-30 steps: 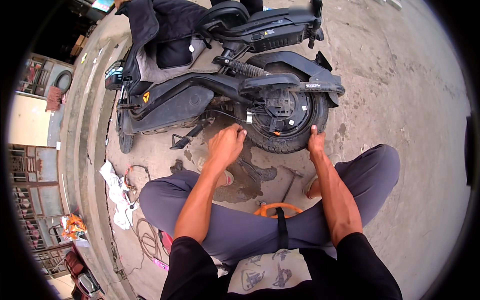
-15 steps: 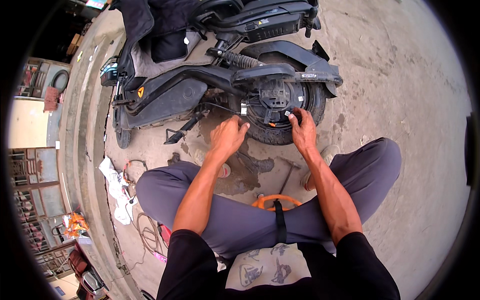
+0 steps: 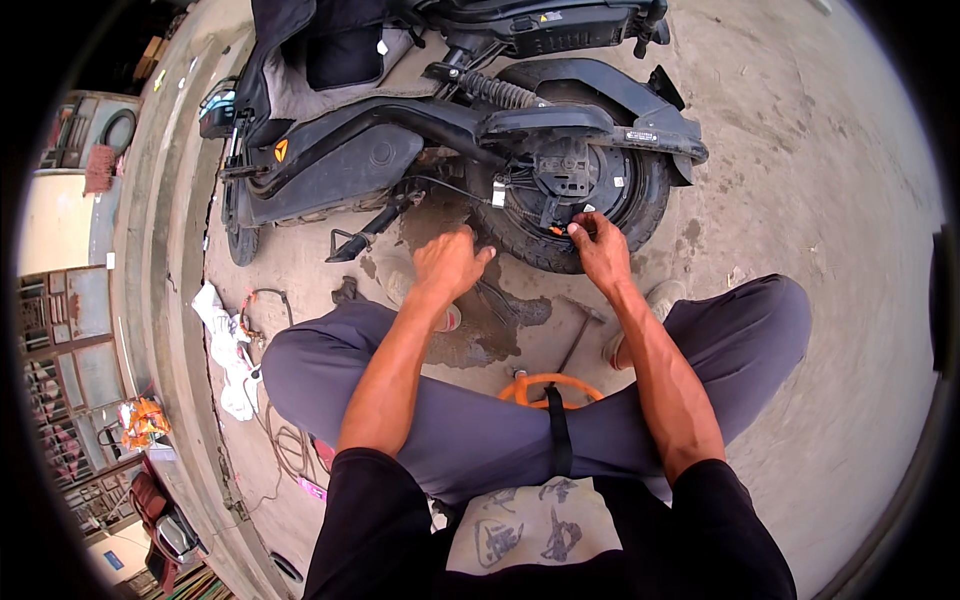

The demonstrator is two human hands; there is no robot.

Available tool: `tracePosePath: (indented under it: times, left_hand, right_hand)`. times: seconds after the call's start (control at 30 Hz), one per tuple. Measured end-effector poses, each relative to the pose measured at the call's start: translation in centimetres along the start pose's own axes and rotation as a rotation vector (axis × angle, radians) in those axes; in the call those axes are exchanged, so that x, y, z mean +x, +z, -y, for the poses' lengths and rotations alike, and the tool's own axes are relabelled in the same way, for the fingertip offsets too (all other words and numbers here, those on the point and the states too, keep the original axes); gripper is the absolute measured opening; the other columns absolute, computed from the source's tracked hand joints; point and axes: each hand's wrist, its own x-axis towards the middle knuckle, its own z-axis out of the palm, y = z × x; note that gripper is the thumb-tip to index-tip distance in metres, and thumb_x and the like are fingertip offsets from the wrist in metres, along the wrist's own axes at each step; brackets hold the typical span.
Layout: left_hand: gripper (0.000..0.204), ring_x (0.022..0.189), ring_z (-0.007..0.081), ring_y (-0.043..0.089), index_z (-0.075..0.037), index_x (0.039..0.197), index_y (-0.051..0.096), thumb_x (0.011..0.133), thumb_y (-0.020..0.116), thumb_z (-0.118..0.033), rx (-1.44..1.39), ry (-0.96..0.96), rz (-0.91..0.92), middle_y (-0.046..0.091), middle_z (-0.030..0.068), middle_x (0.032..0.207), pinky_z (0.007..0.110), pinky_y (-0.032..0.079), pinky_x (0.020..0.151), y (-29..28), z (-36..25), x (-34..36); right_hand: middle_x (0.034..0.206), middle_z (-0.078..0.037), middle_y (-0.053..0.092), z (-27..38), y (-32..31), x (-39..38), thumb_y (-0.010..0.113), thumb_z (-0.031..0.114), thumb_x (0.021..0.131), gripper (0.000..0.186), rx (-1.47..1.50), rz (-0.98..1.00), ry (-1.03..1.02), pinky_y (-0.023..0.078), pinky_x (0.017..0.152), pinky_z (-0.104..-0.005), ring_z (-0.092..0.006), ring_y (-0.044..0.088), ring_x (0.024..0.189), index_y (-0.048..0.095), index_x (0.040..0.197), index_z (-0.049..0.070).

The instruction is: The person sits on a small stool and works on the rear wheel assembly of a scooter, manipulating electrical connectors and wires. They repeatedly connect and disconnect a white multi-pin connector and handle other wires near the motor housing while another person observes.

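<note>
A black electric scooter (image 3: pixel 330 185) stands in front of me, its rear wheel (image 3: pixel 650 215) nearest my hands. My right hand (image 3: pixel 604 252) is at the lower part of the wheel hub, thumb and fingers pinched together beside a small orange piece (image 3: pixel 556 231). What is between those fingertips is too small to tell. My left hand (image 3: pixel 447 262) hovers left of the tyre, fingers curled and thumb pointing right; its palm side is hidden. Above it a thin cable with a white tag (image 3: pixel 498 194) runs to the hub. The kickstand (image 3: pixel 380 230) juts out to the left.
Between my knees is an orange ring-shaped frame (image 3: pixel 545 380), with a hammer-like tool (image 3: pixel 585 330) lying beyond it. Dark wet patches (image 3: pixel 480 340) stain the concrete. At left lie a white cloth (image 3: pixel 235 375) and coiled hose (image 3: pixel 290 445), next to concrete steps (image 3: pixel 165 250).
My right hand has shifted slightly left over the hub, toward the orange piece. My left hand keeps its curled shape. The whole view has shifted slightly.
</note>
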Motion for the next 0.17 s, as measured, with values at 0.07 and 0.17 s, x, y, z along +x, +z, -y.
tracePosePath:
  times: [0.07,0.17]
  left_hand:
    - [0.044,0.108,0.0372,0.069,-0.001,0.108,0.069,0.091,0.07,-0.042,0.015,-0.021,0.06,0.073,0.0195,0.11,0.049,0.053,0.091,0.9,1.3,0.1]
    - [0.048,0.112,0.0385,0.067,-0.007,0.118,0.069,0.089,0.072,-0.045,0.1,-0.057,0.218,0.072,0.0213,0.114,0.05,0.049,0.098,2.8,3.2,0.0]
  right_hand:
    - [0.104,-0.018,0.074,-0.1,0.2,0.5,0.068,0.027,0.094,0.031,0.01,0.026,-0.004,0.053,0.087,-0.0405,-0.0326,0.071,0.099,0.069,0.112,0.002]
    - [0.106,-0.018,0.074,-0.5,1.2,0.9,0.069,0.028,0.093,0.033,0.024,0.075,0.009,0.053,0.089,-0.0395,-0.032,0.071,0.101,0.069,0.115,0.003]
